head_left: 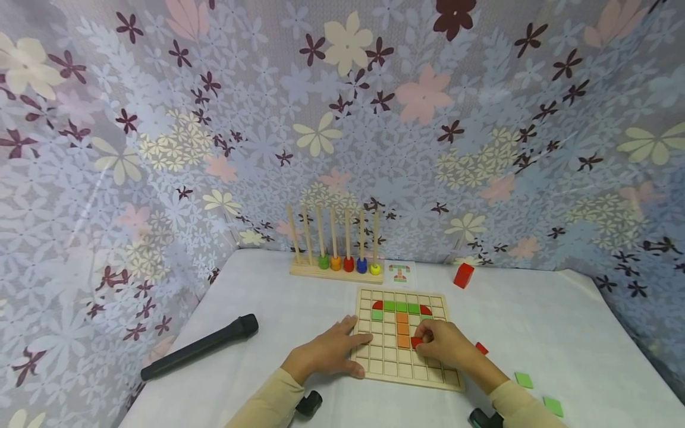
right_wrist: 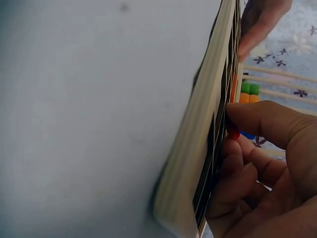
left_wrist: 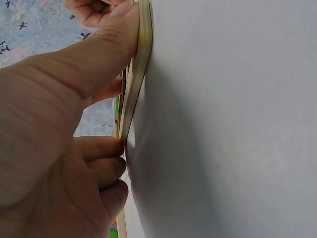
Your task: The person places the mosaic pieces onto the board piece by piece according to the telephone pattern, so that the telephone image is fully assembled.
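Note:
A wooden grid board [head_left: 382, 368] holds a T-like pattern: green squares [head_left: 401, 307] and red rounded pieces [head_left: 425, 310] along the top, orange squares [head_left: 403, 329] down the middle. My right hand [head_left: 444, 342] pinches a red piece [head_left: 416, 342] at the grid, just right of the lowest orange square; in the right wrist view the red piece [right_wrist: 233, 132] shows between thumb and fingers. With fingers spread, my left hand [head_left: 332, 351] rests on the board's left edge; the left wrist view shows its thumb along the board's side [left_wrist: 136, 82].
Behind the board stand a peg rack [head_left: 321, 273] with coloured beads and a small pattern card [head_left: 399, 273]. A red block [head_left: 463, 276] is at the back right. Green squares [head_left: 524, 380] and a red piece [head_left: 481, 348] lie right; a black microphone-like object [head_left: 200, 348] lies left.

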Action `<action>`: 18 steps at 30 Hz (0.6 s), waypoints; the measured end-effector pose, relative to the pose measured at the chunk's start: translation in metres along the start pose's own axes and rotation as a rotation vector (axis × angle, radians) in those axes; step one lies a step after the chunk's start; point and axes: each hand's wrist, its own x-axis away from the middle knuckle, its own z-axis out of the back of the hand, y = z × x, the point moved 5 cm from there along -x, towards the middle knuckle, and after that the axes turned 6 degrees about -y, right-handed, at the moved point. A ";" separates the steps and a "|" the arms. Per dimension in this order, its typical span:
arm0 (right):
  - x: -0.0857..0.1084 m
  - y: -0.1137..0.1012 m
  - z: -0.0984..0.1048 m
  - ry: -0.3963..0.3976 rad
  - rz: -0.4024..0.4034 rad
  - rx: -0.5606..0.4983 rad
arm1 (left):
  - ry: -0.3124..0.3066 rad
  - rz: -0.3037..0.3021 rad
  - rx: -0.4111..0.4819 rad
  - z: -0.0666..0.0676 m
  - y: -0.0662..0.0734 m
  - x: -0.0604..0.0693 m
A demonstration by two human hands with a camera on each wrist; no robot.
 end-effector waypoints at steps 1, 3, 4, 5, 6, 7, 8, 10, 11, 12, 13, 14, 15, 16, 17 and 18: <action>0.000 -0.001 0.000 0.001 -0.007 0.010 | 0.002 0.000 -0.002 0.000 0.000 0.000; 0.001 -0.002 -0.001 0.009 -0.019 0.028 | 0.002 0.000 -0.007 -0.001 -0.001 -0.001; 0.001 -0.003 -0.001 0.013 -0.024 0.034 | 0.003 -0.002 -0.010 -0.001 0.000 -0.002; 0.002 -0.003 0.000 0.017 -0.028 0.034 | 0.003 -0.001 -0.009 -0.001 0.000 -0.002; 0.002 -0.004 0.000 0.020 -0.032 0.033 | 0.004 -0.001 -0.010 -0.001 0.000 -0.002; 0.002 -0.004 0.000 0.021 -0.035 0.031 | 0.006 -0.002 -0.010 -0.001 0.000 -0.002; 0.002 -0.003 0.001 0.023 -0.037 0.029 | 0.006 -0.001 -0.009 -0.001 0.000 -0.002; 0.002 -0.004 0.001 0.021 -0.036 0.020 | 0.008 0.000 -0.010 0.000 0.000 -0.002; 0.002 -0.004 0.001 0.020 -0.035 0.018 | 0.008 0.002 -0.010 -0.001 0.000 -0.002; 0.002 -0.004 0.002 0.018 -0.031 0.018 | 0.008 0.002 -0.012 -0.001 0.000 -0.002; 0.003 -0.004 0.001 0.017 -0.027 0.020 | 0.007 0.003 -0.013 -0.001 0.001 -0.002; 0.003 -0.004 0.001 0.017 -0.019 0.023 | 0.008 0.004 -0.016 -0.001 0.001 -0.002; 0.003 -0.005 0.001 0.017 -0.012 0.028 | 0.008 0.005 -0.016 -0.001 0.001 -0.001; 0.003 -0.005 0.001 0.018 -0.009 0.034 | 0.008 0.006 -0.016 -0.001 0.001 -0.001; 0.002 -0.005 0.001 0.022 -0.007 0.040 | 0.008 0.007 -0.015 -0.001 0.001 -0.001; 0.002 -0.005 0.000 0.024 -0.004 0.045 | 0.007 0.008 -0.013 -0.001 0.001 -0.001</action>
